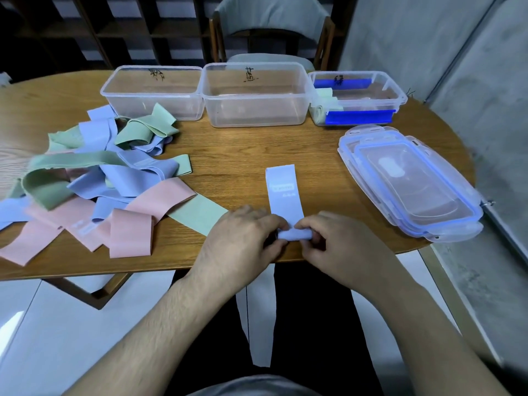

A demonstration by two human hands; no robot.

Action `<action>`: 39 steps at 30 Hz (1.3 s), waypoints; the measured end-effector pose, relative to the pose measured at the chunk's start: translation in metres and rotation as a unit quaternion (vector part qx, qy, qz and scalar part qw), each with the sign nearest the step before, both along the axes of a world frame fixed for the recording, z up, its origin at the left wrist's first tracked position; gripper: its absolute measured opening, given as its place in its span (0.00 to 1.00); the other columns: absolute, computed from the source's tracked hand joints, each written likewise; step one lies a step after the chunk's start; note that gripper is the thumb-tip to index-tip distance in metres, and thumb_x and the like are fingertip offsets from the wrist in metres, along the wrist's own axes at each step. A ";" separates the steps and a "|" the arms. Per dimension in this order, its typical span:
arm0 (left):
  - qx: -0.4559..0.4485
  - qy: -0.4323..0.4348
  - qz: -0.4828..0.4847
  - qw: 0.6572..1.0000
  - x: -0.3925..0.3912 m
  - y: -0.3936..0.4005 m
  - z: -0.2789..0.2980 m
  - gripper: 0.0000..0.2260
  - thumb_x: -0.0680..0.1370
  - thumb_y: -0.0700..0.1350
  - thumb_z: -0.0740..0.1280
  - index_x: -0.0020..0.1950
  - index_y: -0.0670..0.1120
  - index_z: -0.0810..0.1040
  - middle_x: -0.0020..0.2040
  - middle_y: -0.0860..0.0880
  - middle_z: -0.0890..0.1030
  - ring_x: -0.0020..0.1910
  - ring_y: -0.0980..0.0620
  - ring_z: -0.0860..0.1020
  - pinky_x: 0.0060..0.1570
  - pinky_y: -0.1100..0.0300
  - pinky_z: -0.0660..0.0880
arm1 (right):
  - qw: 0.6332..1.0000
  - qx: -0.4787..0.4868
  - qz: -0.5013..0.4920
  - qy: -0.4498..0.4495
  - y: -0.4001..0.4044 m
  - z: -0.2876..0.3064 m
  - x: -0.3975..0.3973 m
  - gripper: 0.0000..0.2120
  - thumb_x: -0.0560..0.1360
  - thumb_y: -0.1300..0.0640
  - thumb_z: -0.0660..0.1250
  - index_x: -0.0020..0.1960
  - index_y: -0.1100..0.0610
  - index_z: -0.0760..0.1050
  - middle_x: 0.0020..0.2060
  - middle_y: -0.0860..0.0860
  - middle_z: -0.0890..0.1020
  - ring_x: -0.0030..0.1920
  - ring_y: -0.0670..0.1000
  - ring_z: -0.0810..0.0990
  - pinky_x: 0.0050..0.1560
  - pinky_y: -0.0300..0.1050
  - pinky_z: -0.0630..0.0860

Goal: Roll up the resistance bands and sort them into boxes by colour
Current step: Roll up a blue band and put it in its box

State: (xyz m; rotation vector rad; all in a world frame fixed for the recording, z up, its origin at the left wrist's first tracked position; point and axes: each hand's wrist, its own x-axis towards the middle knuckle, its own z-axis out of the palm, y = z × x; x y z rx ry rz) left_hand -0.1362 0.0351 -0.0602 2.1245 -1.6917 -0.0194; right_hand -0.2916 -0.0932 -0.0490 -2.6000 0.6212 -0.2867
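Note:
A light blue resistance band point(284, 192) lies flat on the wooden table point(245, 147), its near end wound into a small roll point(294, 234). My left hand point(243, 241) and my right hand point(334, 241) pinch that roll from either side near the table's front edge. Three clear boxes stand at the back: the left box point(151, 92) and the middle box point(254, 95) hold nothing visible, and the right box point(357, 97) holds a rolled green band point(323, 105). A tangled pile of blue, green and pink bands point(94, 178) covers the left of the table.
Stacked clear lids with blue rims point(408, 181) lie at the right of the table. A chair point(271, 27) stands behind the boxes. A grey wall point(457, 81) runs along the right. Below the table edge hangs a pale strip point(260, 324).

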 end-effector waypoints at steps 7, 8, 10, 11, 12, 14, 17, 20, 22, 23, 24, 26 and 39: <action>-0.011 0.040 0.011 0.999 0.005 -0.001 -0.003 0.19 0.75 0.59 0.59 0.56 0.52 0.84 0.49 0.52 0.82 0.44 0.48 0.78 0.46 0.54 0.75 | 1.000 0.013 0.002 0.003 0.004 0.004 -0.003 0.15 0.77 0.52 0.66 0.62 0.44 0.73 0.41 0.42 0.74 0.41 0.44 0.74 0.42 0.44 0.74; -0.011 0.047 0.010 0.999 0.005 -0.001 -0.004 0.19 0.75 0.59 0.59 0.56 0.52 0.84 0.49 0.52 0.82 0.44 0.48 0.78 0.47 0.54 0.75 | 1.000 0.012 0.005 0.008 0.003 0.004 -0.003 0.14 0.77 0.52 0.66 0.62 0.44 0.72 0.41 0.42 0.74 0.41 0.44 0.74 0.41 0.44 0.74; -0.011 0.059 0.007 0.998 0.006 0.000 -0.004 0.20 0.76 0.59 0.59 0.57 0.52 0.83 0.50 0.52 0.82 0.46 0.47 0.78 0.48 0.52 0.76 | 1.000 0.010 0.008 0.014 0.002 0.004 -0.003 0.12 0.78 0.52 0.66 0.61 0.45 0.72 0.40 0.42 0.73 0.41 0.43 0.73 0.40 0.42 0.73; -0.013 0.061 0.005 0.998 0.006 0.000 -0.004 0.20 0.76 0.59 0.59 0.58 0.52 0.83 0.51 0.52 0.81 0.47 0.48 0.79 0.48 0.51 0.76 | 1.000 0.010 0.008 0.013 0.002 0.003 -0.003 0.12 0.78 0.52 0.66 0.60 0.45 0.72 0.40 0.41 0.72 0.41 0.43 0.73 0.39 0.41 0.72; -0.017 0.060 0.003 0.998 0.005 0.001 -0.004 0.19 0.76 0.58 0.59 0.59 0.52 0.82 0.52 0.53 0.81 0.48 0.48 0.79 0.48 0.50 0.77 | 1.000 0.010 0.006 0.011 0.002 0.002 -0.002 0.11 0.78 0.52 0.66 0.60 0.46 0.73 0.39 0.41 0.72 0.41 0.44 0.73 0.39 0.41 0.71; -0.039 0.052 -0.001 0.998 0.002 0.002 -0.004 0.17 0.78 0.55 0.60 0.61 0.51 0.80 0.54 0.54 0.79 0.49 0.50 0.79 0.46 0.49 0.77 | 1.000 0.014 -0.004 0.004 0.003 0.002 -0.001 0.10 0.78 0.52 0.66 0.58 0.46 0.73 0.39 0.41 0.73 0.41 0.45 0.73 0.40 0.41 0.71; -0.086 0.043 -0.001 0.995 -0.001 0.003 -0.006 0.12 0.79 0.52 0.63 0.58 0.50 0.80 0.54 0.54 0.78 0.48 0.50 0.79 0.45 0.49 0.76 | 0.999 0.036 -0.015 -0.004 0.003 0.001 0.000 0.09 0.78 0.53 0.65 0.58 0.46 0.74 0.40 0.42 0.75 0.42 0.45 0.74 0.43 0.44 0.73; -0.096 0.026 0.006 0.995 -0.003 0.004 -0.009 0.11 0.79 0.51 0.64 0.57 0.51 0.81 0.54 0.54 0.78 0.46 0.49 0.79 0.43 0.48 0.76 | 0.999 0.050 -0.023 0.001 0.001 0.000 0.002 0.11 0.79 0.52 0.65 0.61 0.46 0.73 0.41 0.42 0.75 0.43 0.44 0.74 0.45 0.45 0.74; -0.085 0.012 0.006 0.996 -0.002 0.003 -0.012 0.11 0.78 0.51 0.64 0.57 0.51 0.81 0.54 0.55 0.78 0.46 0.49 0.78 0.43 0.48 0.75 | 0.999 0.048 -0.025 0.003 0.000 -0.001 0.004 0.12 0.79 0.51 0.64 0.63 0.46 0.73 0.40 0.41 0.74 0.43 0.43 0.74 0.44 0.43 0.73; -0.080 0.007 0.005 0.997 -0.002 0.003 -0.013 0.11 0.78 0.51 0.64 0.56 0.52 0.82 0.54 0.55 0.79 0.46 0.50 0.77 0.42 0.48 0.75 | 0.999 0.046 -0.026 0.002 -0.001 -0.001 0.005 0.13 0.79 0.51 0.63 0.64 0.46 0.73 0.40 0.40 0.73 0.43 0.43 0.74 0.45 0.42 0.73; -0.077 0.004 0.005 0.997 0.000 0.002 -0.013 0.11 0.78 0.50 0.63 0.56 0.52 0.82 0.54 0.55 0.79 0.45 0.49 0.77 0.42 0.47 0.75 | 0.999 0.043 -0.026 0.003 -0.001 -0.001 0.006 0.14 0.80 0.51 0.63 0.65 0.46 0.73 0.40 0.39 0.72 0.43 0.43 0.74 0.45 0.42 0.73; -0.077 -0.001 0.005 0.997 0.002 0.000 -0.014 0.12 0.78 0.50 0.62 0.57 0.52 0.82 0.54 0.55 0.79 0.44 0.49 0.77 0.41 0.47 0.75 | 0.999 0.035 -0.023 0.004 -0.001 0.000 0.007 0.16 0.80 0.50 0.63 0.66 0.46 0.72 0.39 0.38 0.71 0.43 0.43 0.73 0.46 0.44 0.74; -0.079 0.019 0.006 0.997 0.012 -0.006 -0.014 0.13 0.78 0.52 0.63 0.59 0.52 0.81 0.55 0.54 0.79 0.47 0.48 0.79 0.44 0.46 0.75 | 0.999 0.015 -0.035 -0.009 -0.006 -0.002 0.011 0.13 0.79 0.51 0.66 0.63 0.47 0.74 0.41 0.42 0.73 0.41 0.43 0.72 0.42 0.41 0.72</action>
